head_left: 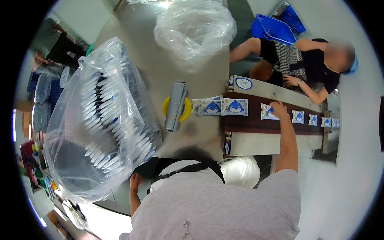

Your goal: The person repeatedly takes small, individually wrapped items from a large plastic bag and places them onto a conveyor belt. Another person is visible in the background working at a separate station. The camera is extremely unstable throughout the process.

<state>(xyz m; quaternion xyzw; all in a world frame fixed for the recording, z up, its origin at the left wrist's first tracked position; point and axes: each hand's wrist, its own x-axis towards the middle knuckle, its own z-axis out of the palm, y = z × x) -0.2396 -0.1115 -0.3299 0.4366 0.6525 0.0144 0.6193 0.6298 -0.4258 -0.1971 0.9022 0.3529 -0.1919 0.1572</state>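
Note:
My right hand point(279, 109) reaches over the dark conveyor belt point(248, 127) on the right, its fingers closed on the edge of a small white packet point(267, 112) with a blue whale picture. Low by the table's front edge, my left hand point(136, 181) is empty, its fingers loosely bent and apart, next to a big clear plastic bag point(64, 148). Rows of similar packets point(106, 94) stand on edge inside that bag. Two more whale packets, one at the belt's end point(235, 107) and one on the table point(209, 107), overlap others beneath.
A grey roll point(176, 106) lies across a yellow tape ring point(186, 109) on the metal table point(140, 24). Crumpled clear plastic point(194, 30) sits at the far side. Several packets point(313, 119) line the belt farther right. Another person point(308, 66) sits beyond the belt, near blue baskets point(272, 29).

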